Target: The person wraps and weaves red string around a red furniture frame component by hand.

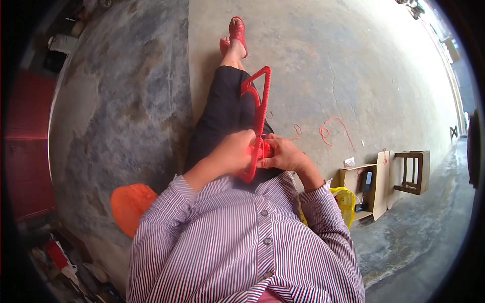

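A red cord-wrapped frame (pixel 264 98), long and angular, stands out from my lap over my dark trousers. On its left side, near the lower end, my left hand (pixel 235 153) is closed around it, with the fingertips partly hidden. From the right, my right hand (pixel 287 154) pinches a small bunch of red cord (pixel 265 148) against the frame, thumb below and fingers curled above. Both hands are close together in front of my waist. How the cord is looped there is too small and blurred to make out.
Loose red cord (pixel 346 132) lies on the concrete floor to the right. Beyond it are an open cardboard box (pixel 381 187), a wooden stool (pixel 425 172) and a yellow bag (pixel 345 202). An orange object (pixel 130 207) sits by my left elbow. My legs stretch forward in red slippers (pixel 237 31).
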### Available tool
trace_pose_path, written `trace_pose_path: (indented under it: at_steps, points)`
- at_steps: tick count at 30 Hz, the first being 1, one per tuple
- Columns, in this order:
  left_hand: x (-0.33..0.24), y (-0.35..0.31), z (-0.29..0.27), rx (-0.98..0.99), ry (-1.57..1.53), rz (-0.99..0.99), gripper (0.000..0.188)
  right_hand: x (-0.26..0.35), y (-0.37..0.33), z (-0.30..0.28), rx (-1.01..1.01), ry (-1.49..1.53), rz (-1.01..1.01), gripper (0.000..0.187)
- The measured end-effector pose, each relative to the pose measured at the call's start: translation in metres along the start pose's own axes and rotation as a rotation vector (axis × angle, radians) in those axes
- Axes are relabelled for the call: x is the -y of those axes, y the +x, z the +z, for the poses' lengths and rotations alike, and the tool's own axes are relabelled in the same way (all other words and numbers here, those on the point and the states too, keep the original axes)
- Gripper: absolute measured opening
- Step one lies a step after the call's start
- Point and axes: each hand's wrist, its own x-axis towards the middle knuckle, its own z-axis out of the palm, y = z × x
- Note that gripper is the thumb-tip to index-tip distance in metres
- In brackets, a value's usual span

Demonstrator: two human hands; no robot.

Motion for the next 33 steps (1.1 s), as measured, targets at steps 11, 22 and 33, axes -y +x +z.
trace_pose_path:
  at_steps: [11,22,33]
  points:
    - [0.021,0.024,0.007,-0.007,-1.243,-0.437,0.04,-0.025,-0.042,-0.065,-0.515,1.163,-0.272,0.053]
    - [0.021,0.025,0.027,0.058,-1.464,-0.451,0.035,-0.052,-0.122,-0.109,-0.628,1.519,-0.598,0.045]
    - [0.007,0.023,0.025,-0.022,-1.513,-0.52,0.036,0.009,-0.024,-0.008,-0.41,1.207,0.024,0.027]
